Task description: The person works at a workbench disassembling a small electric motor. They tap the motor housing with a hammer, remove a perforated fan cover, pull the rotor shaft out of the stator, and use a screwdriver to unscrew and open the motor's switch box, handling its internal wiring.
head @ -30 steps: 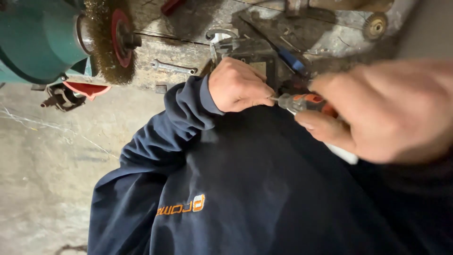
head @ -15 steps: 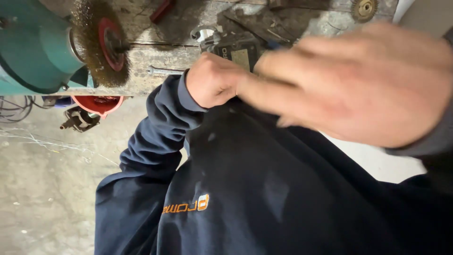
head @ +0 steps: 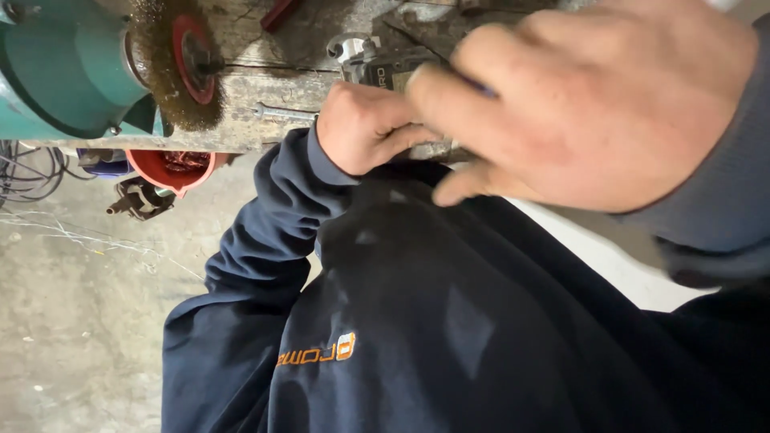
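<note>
The small dark metal vise (head: 385, 68) sits at the near edge of the worn grey workbench (head: 273, 88), and the person's two hands meet just in front of it. The left hand (head: 365, 128) is curled into a loose fist against the vise, fingers together, but I cannot tell what it grips, if anything. The right hand (head: 593, 104) is very close to the camera and blurred; its fingers are bent together over the same place, and what they hold is hidden. The long axis of the vise seems to run away from the person, toward the far edge of the bench, though most of it is covered. A slim silver wrench (head: 281, 112) lies just beside the left wrist on the bench edge. At the left end stands a teal bench grinder (head: 56, 72) with a round wire brush wheel (head: 172, 68). I think the dark blue sleeve (head: 265, 232) could catch on this wheel if the arm moves left.
</note>
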